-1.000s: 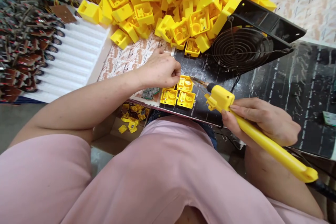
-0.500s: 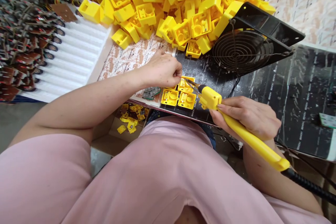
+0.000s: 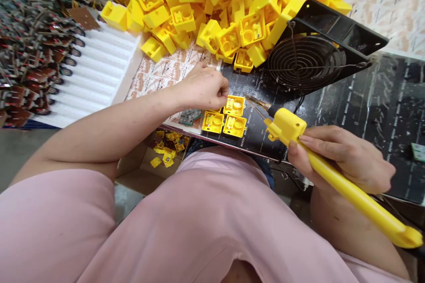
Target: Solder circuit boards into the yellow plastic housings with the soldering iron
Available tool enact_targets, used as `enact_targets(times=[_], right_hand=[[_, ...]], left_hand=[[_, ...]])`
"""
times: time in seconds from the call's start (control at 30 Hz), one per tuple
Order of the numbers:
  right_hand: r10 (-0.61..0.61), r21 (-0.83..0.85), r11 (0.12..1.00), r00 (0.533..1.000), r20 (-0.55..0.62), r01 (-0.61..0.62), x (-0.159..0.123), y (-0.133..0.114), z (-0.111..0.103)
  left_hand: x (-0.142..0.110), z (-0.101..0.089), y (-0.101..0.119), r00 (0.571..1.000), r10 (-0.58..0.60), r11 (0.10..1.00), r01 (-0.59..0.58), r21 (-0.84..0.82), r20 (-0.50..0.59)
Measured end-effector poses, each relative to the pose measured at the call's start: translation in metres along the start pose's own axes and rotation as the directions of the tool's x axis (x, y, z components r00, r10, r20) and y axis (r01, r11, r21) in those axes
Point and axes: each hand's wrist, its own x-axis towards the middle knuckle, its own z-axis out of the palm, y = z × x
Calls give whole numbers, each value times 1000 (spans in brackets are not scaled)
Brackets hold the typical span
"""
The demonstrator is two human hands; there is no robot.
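Since half a second ago, in the head view, the right hand (image 3: 347, 157) has drawn back with the yellow soldering tool (image 3: 288, 127), around whose handle it is closed. Its tip is now just beside the small yellow cases (image 3: 234, 126), which lie between both hands. The left hand (image 3: 206, 87) is curled near them; whether it holds something, I cannot tell. Beyond the right hand stands a black fan (image 3: 303, 62).

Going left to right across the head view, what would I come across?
Heap of circuit boards → white ridged tray → left hand → right hand → small green board.
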Motion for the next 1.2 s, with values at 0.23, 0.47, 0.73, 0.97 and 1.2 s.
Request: enact_targets(times=[0.23,0.47,0.73,0.97,1.2], right_hand=[[47,-107,993,998,-42,-51,-9,1,2],[74,-170,982,997,-22,-77,-10,-2,1],[117,-138,982,991,-69,-126,-12,-1,6],[139,58,990,979,-149,-132,-20,6,8],[46,29,998,999,26,-47,-8,15,-2]], left_hand=[[0,3,-2,999,24,1000,-24,4,-25],[-4,12,-4,993,54,998,-52,20,-106],[-18,34,-9,887,166,985,-171,26,-431],[-20,41,-21,877,224,963,-265,-39,-425],[-18,32,-16,935,243,969,-245,24,-258]])
